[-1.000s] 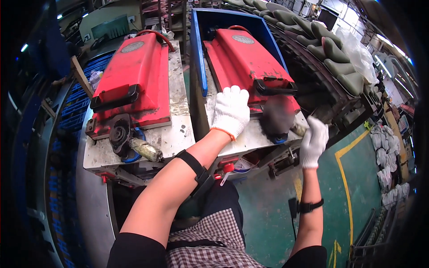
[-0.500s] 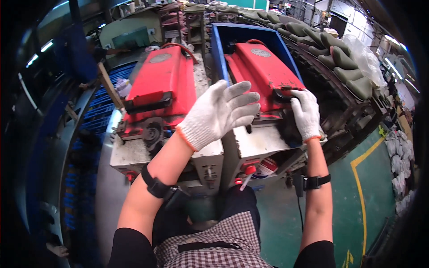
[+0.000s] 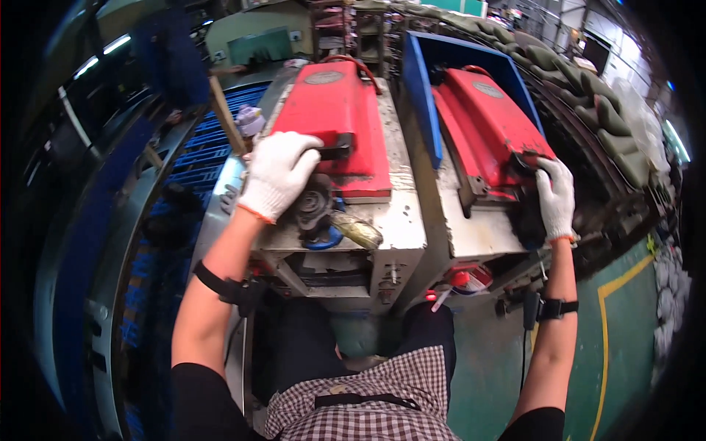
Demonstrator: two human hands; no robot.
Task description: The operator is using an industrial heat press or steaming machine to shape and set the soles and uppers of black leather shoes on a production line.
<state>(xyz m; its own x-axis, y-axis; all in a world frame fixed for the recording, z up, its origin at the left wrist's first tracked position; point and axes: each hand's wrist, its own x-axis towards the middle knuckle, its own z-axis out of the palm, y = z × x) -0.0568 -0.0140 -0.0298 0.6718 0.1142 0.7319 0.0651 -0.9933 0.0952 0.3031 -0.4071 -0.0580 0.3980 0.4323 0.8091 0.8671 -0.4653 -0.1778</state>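
A long red metal cover with a raised ridge and an oval plate [image 3: 316, 110] lies on a stained white worktop [image 3: 404, 191]. At the near edge of this cover, the person's left hand [image 3: 279, 176], in a white knitted glove with an orange cuff, wraps over the left part of a black bar handle [image 3: 338, 145]; its fingers appear clamped on the bar, though their undersides are hidden. To the right of the long red cover, well apart, a second red metal cover [image 3: 489, 110] sits within an open blue metal surround [image 3: 423, 103]. The right hand [image 3: 557, 195], gloved alike, has its fingers curled, seemingly clamped, over the right end of the second cover's black handle [image 3: 523, 160]. Both handles face the person, presumably so that each can be grasped without leaning across. Just in front of the long red cover are a round black fitting [image 3: 315, 202] and a yellowish lever-like piece [image 3: 357, 229], whose rightward projection probably leaves it easy to reach.
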